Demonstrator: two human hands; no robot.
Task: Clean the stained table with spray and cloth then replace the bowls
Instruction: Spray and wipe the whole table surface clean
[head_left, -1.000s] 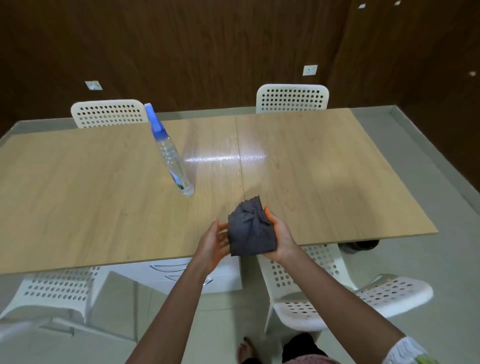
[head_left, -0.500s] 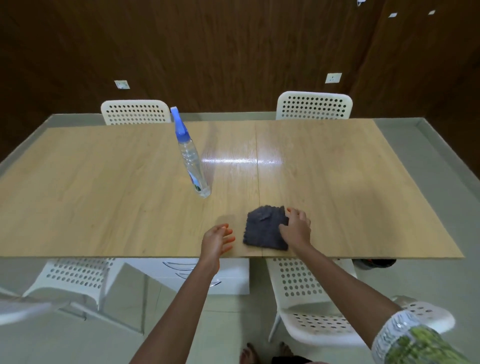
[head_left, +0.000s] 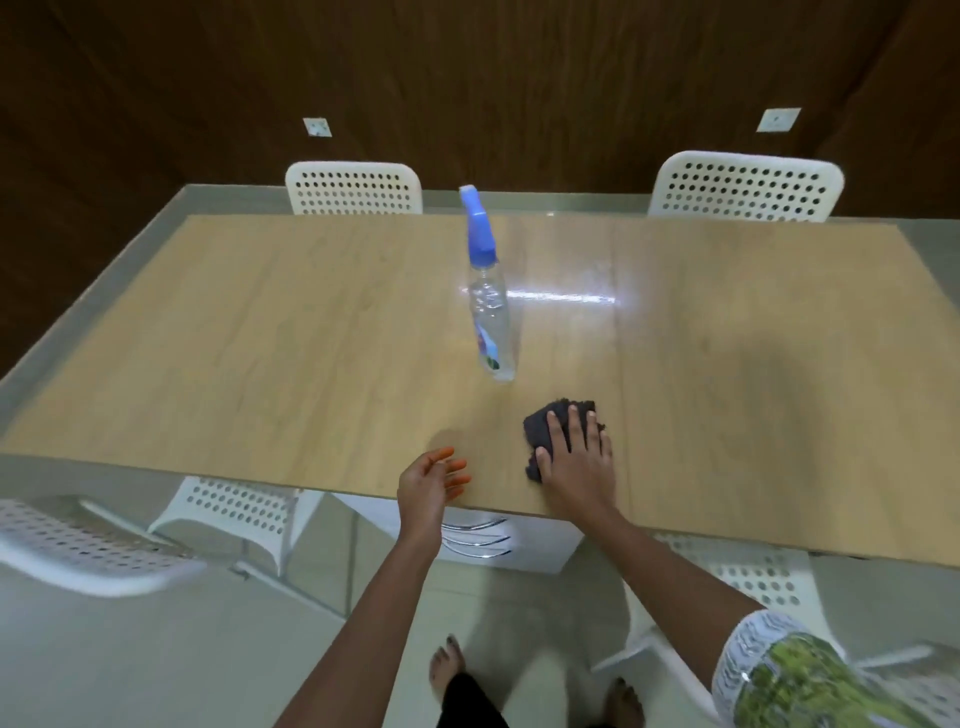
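Cloth (head_left: 545, 426) lies flat beneath right hand's (head_left: 576, 462) fingers (head_left: 574, 423).

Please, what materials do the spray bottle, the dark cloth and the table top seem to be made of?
Spray bottle: probably clear plastic, since the table shows through it; its blue spray head looks like opaque plastic.
Dark cloth under the right hand: soft, nubby fabric, perhaps microfibre; it bunches.
Table top: light wood grain, likely a smooth laminate or veneer, because it reflects a bright glare.
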